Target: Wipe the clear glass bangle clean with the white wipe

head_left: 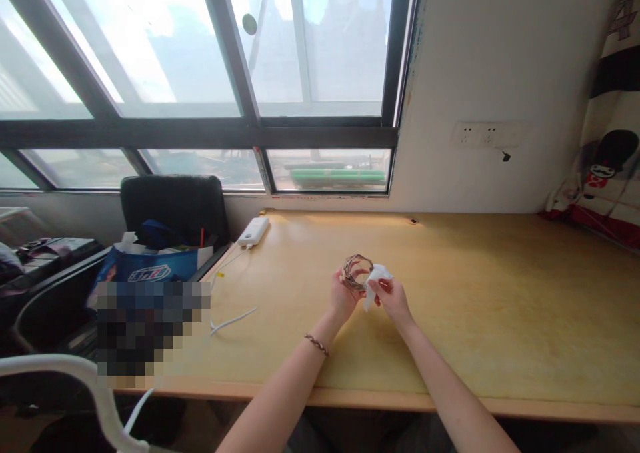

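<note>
Over the table [500, 306], roughly midway between its far and near edges, you hold a brown ring [349, 279] in your left hand [345, 297], the fingers curled about its lower left side, some showing through its middle. Your right hand [395, 299] pinches a white tissue [379, 274] at the ring's right side; whether the tissue presses on the ring or only overlaps it from this angle, you cannot tell.

The step in hand looks like working the tissue at the ring's edge. The next move seems to call for a steady left grip and light right fingertips, since the tissue could snag on the rough strands.

To your left, a white box [254, 231] sits at the table's far corner, with a cable [234, 321] lying nearer you. Past the table's left edge are a blue bag [155, 266] and a black chair [173, 203]. Nothing visible stands between your hands; the cable lies well apart from them.
</note>
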Available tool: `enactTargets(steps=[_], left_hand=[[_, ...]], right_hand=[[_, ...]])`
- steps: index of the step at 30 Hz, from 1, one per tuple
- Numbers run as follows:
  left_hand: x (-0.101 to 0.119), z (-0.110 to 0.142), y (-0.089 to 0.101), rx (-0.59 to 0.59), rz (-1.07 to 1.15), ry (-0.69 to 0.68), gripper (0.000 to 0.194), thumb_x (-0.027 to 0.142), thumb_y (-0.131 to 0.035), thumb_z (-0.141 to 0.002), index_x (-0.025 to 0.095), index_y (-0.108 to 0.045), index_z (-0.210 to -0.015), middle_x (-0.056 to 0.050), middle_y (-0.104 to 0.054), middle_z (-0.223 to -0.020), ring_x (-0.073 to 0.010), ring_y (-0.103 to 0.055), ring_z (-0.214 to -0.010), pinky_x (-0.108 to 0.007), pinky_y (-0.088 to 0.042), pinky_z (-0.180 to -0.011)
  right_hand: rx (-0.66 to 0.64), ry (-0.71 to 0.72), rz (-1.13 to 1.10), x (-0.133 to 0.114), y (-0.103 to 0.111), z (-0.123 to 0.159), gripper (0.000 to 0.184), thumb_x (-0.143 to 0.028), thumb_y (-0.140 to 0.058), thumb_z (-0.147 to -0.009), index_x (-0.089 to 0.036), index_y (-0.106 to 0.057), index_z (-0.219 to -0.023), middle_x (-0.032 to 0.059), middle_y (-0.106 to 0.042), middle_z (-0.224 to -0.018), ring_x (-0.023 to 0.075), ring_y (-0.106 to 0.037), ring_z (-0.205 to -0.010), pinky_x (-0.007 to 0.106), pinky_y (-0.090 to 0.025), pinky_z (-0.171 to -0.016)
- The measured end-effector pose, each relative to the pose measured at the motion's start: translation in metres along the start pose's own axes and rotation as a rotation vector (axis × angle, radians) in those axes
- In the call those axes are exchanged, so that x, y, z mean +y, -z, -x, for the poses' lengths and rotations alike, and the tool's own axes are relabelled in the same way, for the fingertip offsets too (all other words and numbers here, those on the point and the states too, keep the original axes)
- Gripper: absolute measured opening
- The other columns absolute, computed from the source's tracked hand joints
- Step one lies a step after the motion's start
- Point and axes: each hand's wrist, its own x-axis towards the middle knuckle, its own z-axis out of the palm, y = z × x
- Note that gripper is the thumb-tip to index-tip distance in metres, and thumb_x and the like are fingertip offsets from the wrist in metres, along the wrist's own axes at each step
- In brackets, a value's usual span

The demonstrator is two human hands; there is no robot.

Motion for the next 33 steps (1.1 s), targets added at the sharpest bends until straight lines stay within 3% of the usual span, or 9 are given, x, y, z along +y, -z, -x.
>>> enactTargets(steps=[8, 15, 18, 24, 33], left_hand=[[0.001, -0.003, 0.008, -0.082, -0.111, 0.064, 0.053, 0.056, -0.028, -0.073, 0.016, -0.052, -0.1, -0.005, -0.057, -0.074, -0.0129, -0.05, -0.042, -0.025, -0.036, -0.035], [0.0, -0.004, 0.013, -0.12, -0.234, 0.389, 0.055, 0.058, -0.028, -0.072, 0.012, -0.055, -0.088, -0.009, -0.059, -0.059, -0.0148, -0.05, -0.038, -0.021, -0.03, -0.031], [-0.002, -0.004, 0.015, -0.213, -0.268, 0.487, 0.057, 0.058, -0.028, -0.072, 0.011, -0.056, -0.085, -0.013, -0.061, -0.058, -0.0173, -0.053, -0.04, -0.018, -0.025, -0.029], [-0.001, -0.003, 0.017, -0.256, -0.339, 0.672, 0.056, 0.057, -0.03, -0.071, 0.009, -0.055, -0.085, -0.017, -0.063, -0.06, -0.0198, -0.053, -0.039, -0.017, -0.019, -0.026], [-0.018, 0.001, 0.019, -0.22, -0.41, 0.668, 0.058, 0.065, -0.032, -0.066, 0.012, -0.053, -0.076, -0.011, -0.06, -0.055, -0.022, -0.057, -0.043, -0.018, -0.023, -0.026]], right_hand=[[0.004, -0.037, -0.097, -0.01, 0.001, 0.004, 0.029, -0.041, -0.063, -0.063, -0.014, -0.061, -0.074, -0.0001, -0.058, -0.057, 0.0101, -0.047, -0.043, 0.021, -0.035, -0.04], [0.123, -0.057, -0.091, -0.005, 0.011, -0.001, 0.039, -0.042, -0.065, -0.06, -0.01, -0.064, -0.082, 0.0039, -0.061, -0.065, 0.0158, -0.054, -0.056, 0.025, -0.041, -0.047], [0.118, -0.045, -0.103, -0.005, 0.014, -0.002, 0.034, -0.04, -0.066, -0.06, -0.011, -0.065, -0.078, 0.0036, -0.062, -0.065, 0.0148, -0.053, -0.056, 0.025, -0.041, -0.05], [0.089, -0.05, -0.071, -0.009, 0.012, -0.001, 0.027, -0.037, -0.069, -0.056, -0.012, -0.065, -0.066, 0.0017, -0.06, -0.059, 0.0138, -0.051, -0.051, 0.025, -0.04, -0.05], [-0.025, -0.045, 0.045, -0.009, 0.009, 0.002, 0.028, -0.039, -0.068, -0.055, -0.013, -0.06, -0.062, -0.0018, -0.054, -0.052, 0.0114, -0.046, -0.045, 0.022, -0.037, -0.043]])
